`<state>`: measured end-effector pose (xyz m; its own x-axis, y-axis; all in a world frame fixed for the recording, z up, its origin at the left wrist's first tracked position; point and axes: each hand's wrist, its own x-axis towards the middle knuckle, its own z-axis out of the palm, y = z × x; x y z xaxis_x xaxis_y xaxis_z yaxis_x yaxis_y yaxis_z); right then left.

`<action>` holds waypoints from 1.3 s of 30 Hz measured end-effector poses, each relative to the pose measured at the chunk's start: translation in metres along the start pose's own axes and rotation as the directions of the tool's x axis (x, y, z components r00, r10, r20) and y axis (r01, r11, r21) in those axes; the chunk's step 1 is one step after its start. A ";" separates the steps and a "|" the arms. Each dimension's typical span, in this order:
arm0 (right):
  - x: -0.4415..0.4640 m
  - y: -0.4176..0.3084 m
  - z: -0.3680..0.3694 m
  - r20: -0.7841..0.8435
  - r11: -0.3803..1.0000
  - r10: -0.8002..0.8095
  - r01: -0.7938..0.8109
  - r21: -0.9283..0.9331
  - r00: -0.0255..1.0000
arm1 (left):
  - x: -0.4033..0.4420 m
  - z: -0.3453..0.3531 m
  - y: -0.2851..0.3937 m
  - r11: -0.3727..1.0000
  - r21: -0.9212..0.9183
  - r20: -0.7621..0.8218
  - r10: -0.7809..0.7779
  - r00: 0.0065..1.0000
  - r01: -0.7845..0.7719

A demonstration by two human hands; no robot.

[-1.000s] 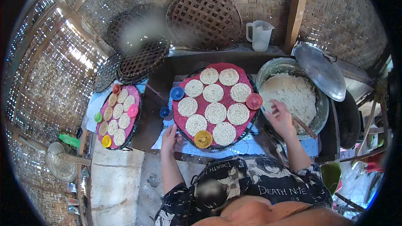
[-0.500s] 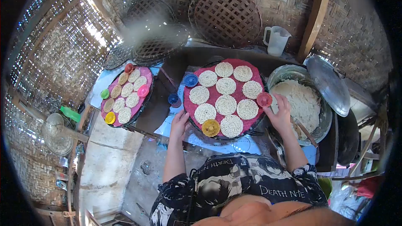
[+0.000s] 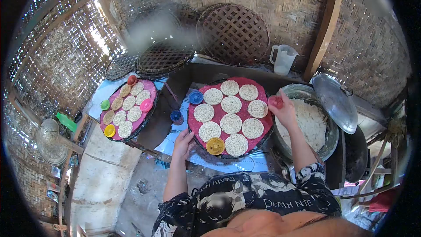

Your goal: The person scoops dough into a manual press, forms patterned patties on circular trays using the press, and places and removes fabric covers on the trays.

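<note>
Right hand (image 3: 286, 110): fingers closed around a red cup (image 3: 276, 101) at the right edge of the large tray (image 3: 226, 157), on the side facing the pot (image 3: 334, 137). Whether the cup touches the tray is hidden by the fingers. Left hand (image 3: 182, 144): fingers loosely bent at the tray's near left rim; whether they pinch the rim cannot be told.

The large tray carries a pink sheet (image 3: 244, 112) and ten pale, coiled discs (image 3: 230, 123), laid flat. A yellow cup (image 3: 215, 146) sits at its near edge, a light blue cup (image 3: 195, 97) at its left edge; a dark blue cup (image 3: 176, 116) stands just beside the tray.

Step in hand, by judgement: handling the red cup. Moving it calls for a firm hold on its wall and for clearance from the nearest disc, which lies close to the fingertips and could be dragged or marked.

Obstructions: the pot, holding pale dough (image 3: 315, 125), stands close on the right, partly under the right forearm. A metal lid (image 3: 336, 103) leans at its far right side. A jug (image 3: 284, 60) stands beyond. On the left, a small tray (image 3: 147, 120) holds further discs and coloured cups. The stacked trays behind it are probably woven, though glare blurs that area.
</note>
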<state>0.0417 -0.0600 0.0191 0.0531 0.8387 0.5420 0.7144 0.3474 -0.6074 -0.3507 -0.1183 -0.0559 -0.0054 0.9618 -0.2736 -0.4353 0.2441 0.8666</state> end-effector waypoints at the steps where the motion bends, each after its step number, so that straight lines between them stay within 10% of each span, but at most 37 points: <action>1: 0.011 0.001 0.002 -0.051 0.999 -0.047 0.047 -0.006 0.998 | 0.002 -0.002 -0.002 1.000 -0.018 0.018 0.000 1.000 0.000; 21: 0.041 0.017 0.040 0.204 0.967 -0.044 0.093 -0.237 0.978 | 0.001 -0.005 -0.007 1.000 0.021 0.075 -0.004 0.997 0.002; 27: 0.031 0.011 0.033 -0.042 0.987 -0.092 0.085 -0.136 0.995 | 0.005 -0.011 -0.013 1.000 0.001 0.080 0.004 0.997 -0.004; 39: -0.050 0.007 -0.019 -0.004 0.894 0.374 -0.359 0.267 0.928 | 0.007 0.014 -0.023 0.908 -0.406 0.239 -0.005 0.971 0.105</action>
<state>0.0567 -0.1071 -0.0012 0.3192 0.9059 0.2783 0.4334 0.1216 -0.8930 -0.3279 -0.1158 -0.0721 0.2126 0.9621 -0.1705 -0.7613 0.2725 0.5884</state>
